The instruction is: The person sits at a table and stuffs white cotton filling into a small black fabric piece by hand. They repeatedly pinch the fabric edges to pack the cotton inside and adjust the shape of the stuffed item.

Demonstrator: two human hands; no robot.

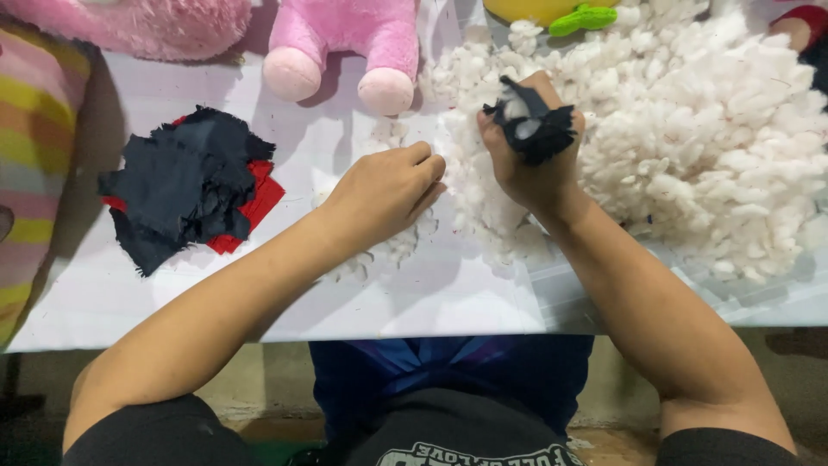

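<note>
My right hand (528, 151) gripped a dark fabric piece (533, 121) with white stuffing (716, 129), upper centre. My left hand (388, 190), fingers curled, pinched loose stuffing beside it. Dark and red scraps (185, 190) lay left.

pink plush toy (345, 43), striped cushion (30, 155)

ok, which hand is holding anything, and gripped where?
Right hand grips a small dark fabric piece around its lower part, stuffing showing inside. Left hand pinches white stuffing.

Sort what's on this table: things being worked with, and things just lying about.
In use: right hand gripping black fabric piece; left hand in white stuffing.
Lying about: black and red fabric scraps, pink plush toy, striped cushion.
</note>
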